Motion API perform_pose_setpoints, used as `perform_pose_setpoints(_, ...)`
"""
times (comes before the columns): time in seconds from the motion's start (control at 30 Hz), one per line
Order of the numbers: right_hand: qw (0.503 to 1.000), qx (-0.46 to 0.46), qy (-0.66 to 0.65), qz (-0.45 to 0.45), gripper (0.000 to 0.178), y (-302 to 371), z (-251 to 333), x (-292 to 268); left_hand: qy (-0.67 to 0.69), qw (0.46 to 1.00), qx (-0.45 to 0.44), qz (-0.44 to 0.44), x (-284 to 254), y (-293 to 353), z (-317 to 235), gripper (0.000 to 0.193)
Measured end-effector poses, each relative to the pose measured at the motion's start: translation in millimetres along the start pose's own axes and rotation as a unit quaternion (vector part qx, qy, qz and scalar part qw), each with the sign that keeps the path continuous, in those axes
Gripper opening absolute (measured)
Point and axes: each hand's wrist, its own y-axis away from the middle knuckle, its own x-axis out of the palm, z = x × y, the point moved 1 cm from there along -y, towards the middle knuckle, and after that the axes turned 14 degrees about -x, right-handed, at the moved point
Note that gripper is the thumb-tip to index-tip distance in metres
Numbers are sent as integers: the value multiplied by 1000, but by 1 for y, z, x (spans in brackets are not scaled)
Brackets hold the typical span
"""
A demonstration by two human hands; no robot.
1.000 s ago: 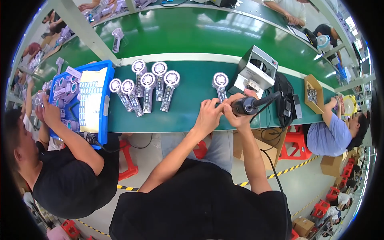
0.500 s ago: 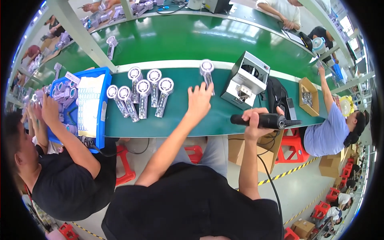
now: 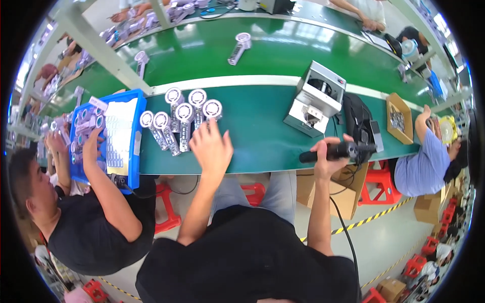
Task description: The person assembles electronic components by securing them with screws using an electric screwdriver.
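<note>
Several pale purple handheld fans with round heads stand out on the green bench; their handles show bare inner parts. My left hand (image 3: 212,150) is over the handle of the rightmost fan (image 3: 212,108), fingers spread and thumb apart. It hides most of that handle, and I cannot make out a grip. Next to it lies another fan (image 3: 185,118) of the group. Above the bench's front edge, my right hand (image 3: 326,156) is wrapped around a black corded electric screwdriver (image 3: 343,150), its tip pointing right. One more fan (image 3: 240,49) lies on the green conveyor belt.
A grey metal box machine (image 3: 318,96) stands right of centre, with a black bag (image 3: 356,121) beside it. Farther right is a cardboard tray (image 3: 399,121) of small parts. A blue tray (image 3: 135,146) stands left, where a co-worker (image 3: 96,222) reaches in.
My left hand has left a fan at the bench's back edge and moved left to the group. That fan now lies on the belt. The screwdriver remains in my right hand.
</note>
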Motion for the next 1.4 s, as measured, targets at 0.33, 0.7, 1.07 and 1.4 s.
perform_pose_setpoints(0.33, 993, -113, -45, 4, 89, -115, 3, 50, 203, 975, 10, 95, 21, 51, 6, 49)
perform_pose_setpoints(0.7, 995, -28, -54, 73, 94, -132, -12, 69, 306, 930, 162, 125, 46, 80, -64, 51)
perform_pose_setpoints(1.07, 988, -40, -130, 67, 85, -85, 4, 100, 303, 926, 210, 75, 57, 76, -62, 51)
perform_pose_setpoints(1.4, 980, -63, -158, 101, 86, -66, -11, 124, 301, 930, 181, 108, 59, 78, -58, 52)
